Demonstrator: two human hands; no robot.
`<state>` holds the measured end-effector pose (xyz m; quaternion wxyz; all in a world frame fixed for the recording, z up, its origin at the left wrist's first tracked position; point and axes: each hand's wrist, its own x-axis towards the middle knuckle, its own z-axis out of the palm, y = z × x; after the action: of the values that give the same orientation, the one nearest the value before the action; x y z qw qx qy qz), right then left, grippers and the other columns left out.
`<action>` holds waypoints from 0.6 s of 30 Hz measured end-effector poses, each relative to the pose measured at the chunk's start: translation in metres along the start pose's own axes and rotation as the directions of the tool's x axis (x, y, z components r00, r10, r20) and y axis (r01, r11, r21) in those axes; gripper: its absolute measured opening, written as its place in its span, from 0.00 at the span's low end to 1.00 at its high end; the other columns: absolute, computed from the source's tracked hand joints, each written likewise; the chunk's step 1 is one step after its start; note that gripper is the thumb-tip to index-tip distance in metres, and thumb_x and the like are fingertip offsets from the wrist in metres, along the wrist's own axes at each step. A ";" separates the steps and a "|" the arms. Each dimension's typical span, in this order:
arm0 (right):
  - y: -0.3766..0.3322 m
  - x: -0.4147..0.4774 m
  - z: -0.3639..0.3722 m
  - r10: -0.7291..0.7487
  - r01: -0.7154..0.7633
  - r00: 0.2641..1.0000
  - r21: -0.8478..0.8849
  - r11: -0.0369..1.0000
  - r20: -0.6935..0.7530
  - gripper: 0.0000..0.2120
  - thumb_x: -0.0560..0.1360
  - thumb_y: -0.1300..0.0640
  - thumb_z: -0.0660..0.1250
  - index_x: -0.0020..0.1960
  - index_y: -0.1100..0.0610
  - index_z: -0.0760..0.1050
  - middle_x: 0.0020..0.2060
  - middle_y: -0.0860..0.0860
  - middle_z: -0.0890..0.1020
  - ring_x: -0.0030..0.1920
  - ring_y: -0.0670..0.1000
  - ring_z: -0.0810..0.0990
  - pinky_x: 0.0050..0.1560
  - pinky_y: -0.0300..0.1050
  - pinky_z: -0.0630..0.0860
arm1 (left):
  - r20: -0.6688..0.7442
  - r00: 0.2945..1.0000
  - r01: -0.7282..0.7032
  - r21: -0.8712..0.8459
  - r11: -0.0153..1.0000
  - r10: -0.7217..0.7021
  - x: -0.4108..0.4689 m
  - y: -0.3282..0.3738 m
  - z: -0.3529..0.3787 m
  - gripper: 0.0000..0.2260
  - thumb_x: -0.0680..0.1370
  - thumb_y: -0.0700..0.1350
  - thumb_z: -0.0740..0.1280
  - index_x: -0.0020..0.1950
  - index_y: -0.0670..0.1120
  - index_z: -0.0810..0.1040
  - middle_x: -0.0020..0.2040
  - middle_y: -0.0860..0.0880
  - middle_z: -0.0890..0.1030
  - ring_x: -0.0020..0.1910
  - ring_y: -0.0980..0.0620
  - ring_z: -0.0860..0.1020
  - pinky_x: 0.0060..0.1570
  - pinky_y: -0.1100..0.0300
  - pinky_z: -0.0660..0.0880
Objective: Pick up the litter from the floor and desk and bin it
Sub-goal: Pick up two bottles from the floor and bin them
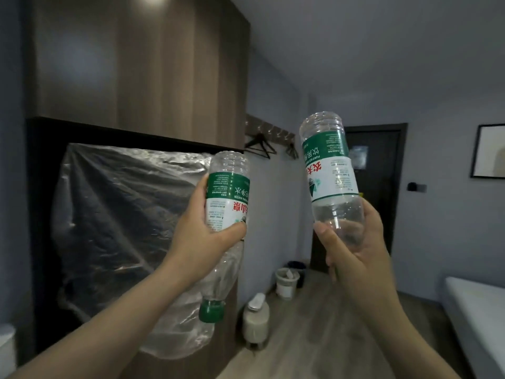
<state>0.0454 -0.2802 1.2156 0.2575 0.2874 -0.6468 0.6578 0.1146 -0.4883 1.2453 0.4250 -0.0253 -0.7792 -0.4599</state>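
Two empty water bottles held aloft, bases up: the left hand [199, 236] wraps the green-capped bottle [226, 198] at its label, the right hand [355, 250] curls round the neck end of the second bottle [330, 170], presumably to carry both at once to the white bin [285, 285] on the floor [314, 337].

Neck of right bottle [330, 170] hidden in right hand [355, 250]; bed [481, 310] cut at edge.

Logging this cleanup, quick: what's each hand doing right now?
Left hand: holds a clear plastic bottle with green cap, inverted.
Right hand: holds a clear plastic green-labelled bottle, inverted.
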 end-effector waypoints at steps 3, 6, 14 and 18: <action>0.025 0.023 -0.050 -0.003 0.001 0.999 -0.026 1.000 -0.050 0.36 0.69 0.39 0.72 0.71 0.38 0.58 0.52 0.51 0.80 0.37 0.47 0.79 0.32 0.42 0.74 | 0.045 0.999 -0.022 -0.057 0.998 0.024 0.014 0.006 0.066 0.38 0.69 0.41 0.74 0.74 0.58 0.59 0.45 0.56 0.80 0.38 0.63 0.79 0.30 0.74 0.73; 0.049 0.042 -0.095 0.001 -0.005 0.998 -0.054 0.999 -0.070 0.35 0.69 0.40 0.71 0.71 0.38 0.59 0.51 0.52 0.80 0.36 0.46 0.78 0.33 0.43 0.74 | 0.093 0.995 -0.019 -0.111 0.994 0.029 0.028 0.008 0.125 0.40 0.70 0.42 0.74 0.75 0.59 0.56 0.46 0.54 0.80 0.39 0.59 0.80 0.31 0.71 0.75; 0.111 0.089 -0.179 0.061 -0.084 0.988 -0.160 0.984 -0.145 0.34 0.66 0.40 0.70 0.68 0.32 0.59 0.53 0.47 0.79 0.39 0.51 0.80 0.36 0.45 0.74 | 0.195 0.981 0.021 -0.214 0.977 0.021 0.068 -0.005 0.260 0.40 0.70 0.43 0.73 0.75 0.60 0.56 0.46 0.58 0.80 0.38 0.62 0.80 0.33 0.66 0.77; 0.149 0.118 -0.193 0.067 -0.101 0.983 -0.199 0.975 -0.168 0.30 0.67 0.39 0.69 0.62 0.25 0.57 0.52 0.45 0.79 0.39 0.50 0.79 0.35 0.44 0.74 | 0.235 0.971 0.025 -0.239 0.971 0.033 0.094 -0.027 0.314 0.41 0.70 0.43 0.74 0.75 0.60 0.55 0.47 0.59 0.80 0.40 0.64 0.80 0.34 0.69 0.75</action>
<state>-0.1521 -0.0961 1.1955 0.3091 0.1775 -0.7004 0.6184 -0.1576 -0.3055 1.2233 0.3236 -0.1329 -0.7628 -0.5438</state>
